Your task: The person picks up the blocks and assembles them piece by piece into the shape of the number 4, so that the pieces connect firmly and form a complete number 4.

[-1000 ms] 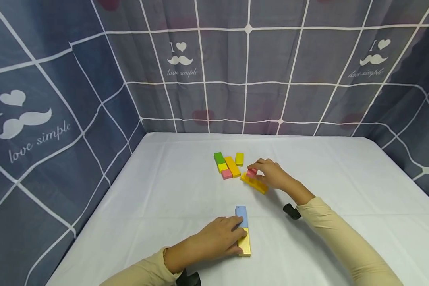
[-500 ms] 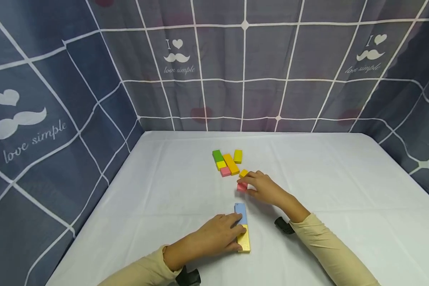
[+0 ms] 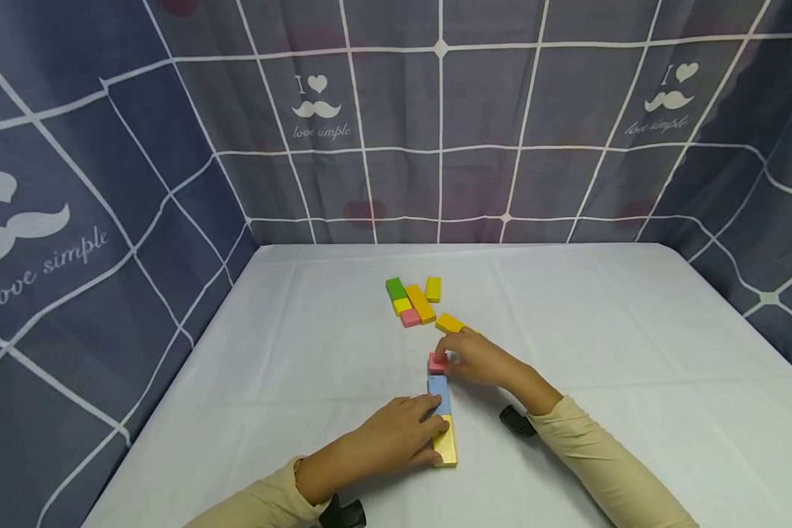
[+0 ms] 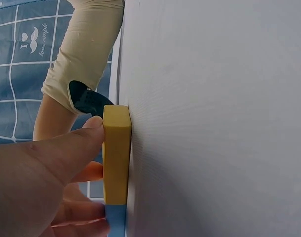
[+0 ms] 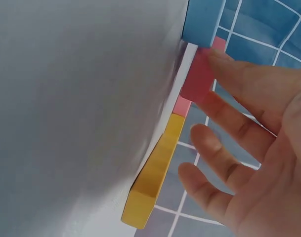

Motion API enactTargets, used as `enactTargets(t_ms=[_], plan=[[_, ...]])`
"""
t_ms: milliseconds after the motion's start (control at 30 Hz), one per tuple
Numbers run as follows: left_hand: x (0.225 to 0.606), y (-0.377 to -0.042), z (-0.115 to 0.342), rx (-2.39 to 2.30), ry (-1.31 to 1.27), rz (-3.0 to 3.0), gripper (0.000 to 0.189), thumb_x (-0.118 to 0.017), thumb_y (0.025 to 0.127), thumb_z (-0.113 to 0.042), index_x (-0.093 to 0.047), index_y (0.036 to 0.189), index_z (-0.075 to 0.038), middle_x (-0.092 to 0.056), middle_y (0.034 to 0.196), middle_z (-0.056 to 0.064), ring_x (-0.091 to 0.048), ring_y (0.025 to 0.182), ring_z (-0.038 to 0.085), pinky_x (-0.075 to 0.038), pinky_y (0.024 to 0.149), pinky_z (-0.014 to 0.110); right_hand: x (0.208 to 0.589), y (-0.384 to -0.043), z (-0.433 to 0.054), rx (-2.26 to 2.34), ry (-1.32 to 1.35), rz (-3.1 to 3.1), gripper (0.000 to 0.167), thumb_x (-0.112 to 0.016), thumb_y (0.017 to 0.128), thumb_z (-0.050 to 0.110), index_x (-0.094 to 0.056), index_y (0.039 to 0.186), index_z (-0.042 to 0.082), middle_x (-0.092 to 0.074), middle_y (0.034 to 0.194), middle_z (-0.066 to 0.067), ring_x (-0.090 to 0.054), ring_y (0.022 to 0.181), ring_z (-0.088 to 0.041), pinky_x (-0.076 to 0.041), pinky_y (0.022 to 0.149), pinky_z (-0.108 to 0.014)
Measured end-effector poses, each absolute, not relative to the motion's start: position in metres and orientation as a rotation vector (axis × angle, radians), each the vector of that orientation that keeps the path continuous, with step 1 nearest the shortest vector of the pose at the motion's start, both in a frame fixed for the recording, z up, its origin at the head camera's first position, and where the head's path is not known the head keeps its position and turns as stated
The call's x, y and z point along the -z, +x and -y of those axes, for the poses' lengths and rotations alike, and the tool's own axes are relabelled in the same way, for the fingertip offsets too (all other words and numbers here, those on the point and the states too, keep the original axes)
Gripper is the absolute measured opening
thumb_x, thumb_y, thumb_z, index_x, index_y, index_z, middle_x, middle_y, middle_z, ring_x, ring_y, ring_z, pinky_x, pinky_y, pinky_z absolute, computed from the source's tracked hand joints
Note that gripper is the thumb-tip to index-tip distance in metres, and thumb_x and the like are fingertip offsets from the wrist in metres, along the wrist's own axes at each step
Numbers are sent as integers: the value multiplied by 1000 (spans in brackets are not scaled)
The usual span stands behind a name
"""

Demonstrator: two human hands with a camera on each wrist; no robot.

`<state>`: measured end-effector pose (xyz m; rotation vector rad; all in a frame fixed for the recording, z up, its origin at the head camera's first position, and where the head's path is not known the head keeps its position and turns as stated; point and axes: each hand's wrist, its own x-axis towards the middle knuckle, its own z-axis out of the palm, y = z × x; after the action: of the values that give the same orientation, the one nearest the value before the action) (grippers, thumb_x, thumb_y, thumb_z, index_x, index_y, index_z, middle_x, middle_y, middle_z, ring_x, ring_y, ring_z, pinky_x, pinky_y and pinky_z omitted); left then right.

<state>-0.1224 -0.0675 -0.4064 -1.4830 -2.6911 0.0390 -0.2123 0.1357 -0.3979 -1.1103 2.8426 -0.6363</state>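
Observation:
My right hand [image 3: 478,359] pinches a pink block [image 3: 437,366] between thumb and forefinger, right at the far end of a blue block [image 3: 438,387]. In the right wrist view the pink block [image 5: 198,76] sits close against the blue block [image 5: 203,22], and the other fingers are held away from it. A gold-yellow block [image 3: 446,449] lies end to end with the blue one, making a row. Spread along this row, my left hand [image 3: 392,434] rests its fingertips on the blue and gold-yellow blocks; its thumb touches the gold-yellow block [image 4: 116,163] near the front end.
Just beyond the right hand lies a long orange-yellow block [image 3: 449,323], partly covered by it. Farther back, a green block [image 3: 396,288], a small yellow block [image 3: 402,306], an orange block [image 3: 421,304] and a pink block [image 3: 410,317] lie together, beside a separate yellow block [image 3: 433,288].
My right hand has carried the pink block from over the long orange-yellow block toward me, to the blue block's far end. The left hand stays on the row.

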Motion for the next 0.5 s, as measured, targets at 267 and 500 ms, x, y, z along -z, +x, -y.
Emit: enactTargets(t_ms=[267, 500], plan=[[407, -122, 67, -41, -1477, 2722, 45, -48, 88, -53, -53, 119, -22, -46, 132, 6, -49, 119, 17, -44, 94, 33, 396, -210, -134, 609, -1090, -2812, 11, -70, 78, 13, -67, 89, 14, -66, 93, 3, -52, 85, -16, -42, 76, -28], [406, -123, 67, -46, -1477, 2714, 45, -48, 88, -53, -53, 119, -21, -46, 132, 7, -49, 119, 18, -44, 94, 32, 397, -213, -135, 603, -1162, -2777, 8, -69, 79, 10, -68, 86, 14, -65, 89, 6, -54, 87, -13, -44, 82, -31]])
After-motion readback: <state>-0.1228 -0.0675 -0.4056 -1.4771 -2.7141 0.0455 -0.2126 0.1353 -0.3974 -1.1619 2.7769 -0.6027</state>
